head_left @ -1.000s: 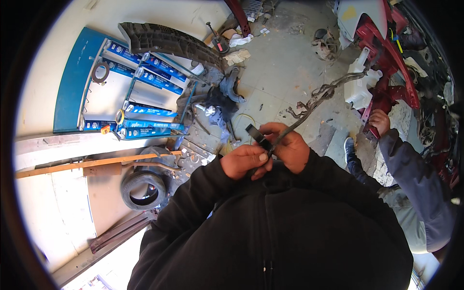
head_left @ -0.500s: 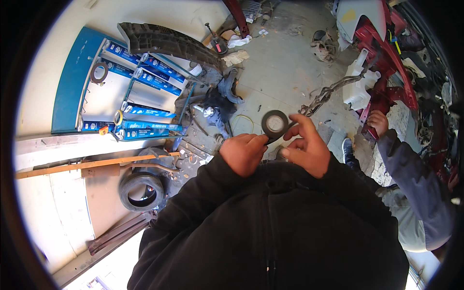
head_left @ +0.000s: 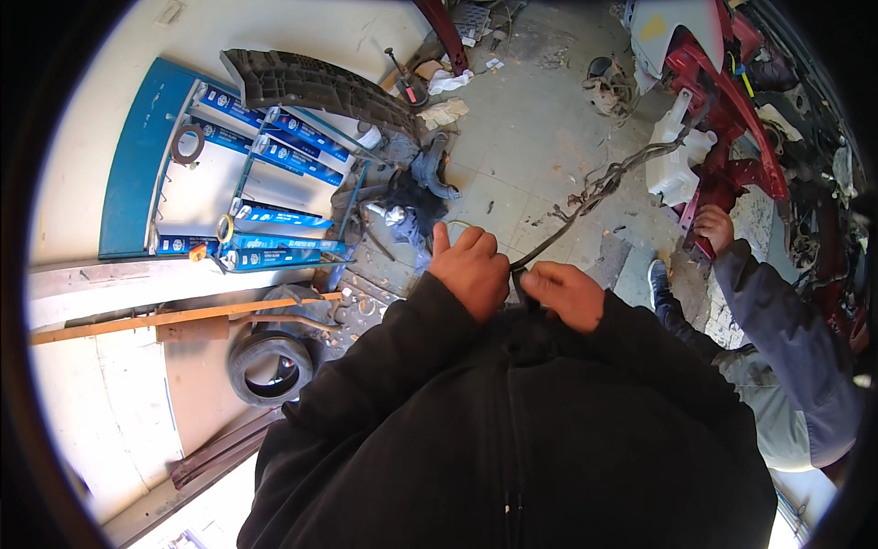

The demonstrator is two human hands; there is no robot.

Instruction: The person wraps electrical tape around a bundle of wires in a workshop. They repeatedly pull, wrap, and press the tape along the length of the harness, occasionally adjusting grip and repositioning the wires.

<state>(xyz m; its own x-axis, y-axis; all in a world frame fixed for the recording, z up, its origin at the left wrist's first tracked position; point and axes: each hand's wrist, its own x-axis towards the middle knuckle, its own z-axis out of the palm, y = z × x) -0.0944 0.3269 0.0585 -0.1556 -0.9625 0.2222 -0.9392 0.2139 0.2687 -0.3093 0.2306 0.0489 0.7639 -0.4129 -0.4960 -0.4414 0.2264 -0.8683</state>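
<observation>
Between me and the red car body runs a dark wiring harness. Its near end reaches my left hand, whose fingers are closed round it in front of my chest. Close beside, my right hand is closed, thumb and fingers pinching a short dark strip of black tape that hangs at the harness end. The tape roll itself is out of sight, perhaps behind my right hand.
At right a co-worker's hand touches the red car body, near a white plastic tank. A blue rack with blue boxes stands left, above a tire. A black bumper part leans behind it.
The black tape roll that showed between my hands has gone from sight. My hands have drawn together at the harness end, and my right fingers have closed from a spread pose.
</observation>
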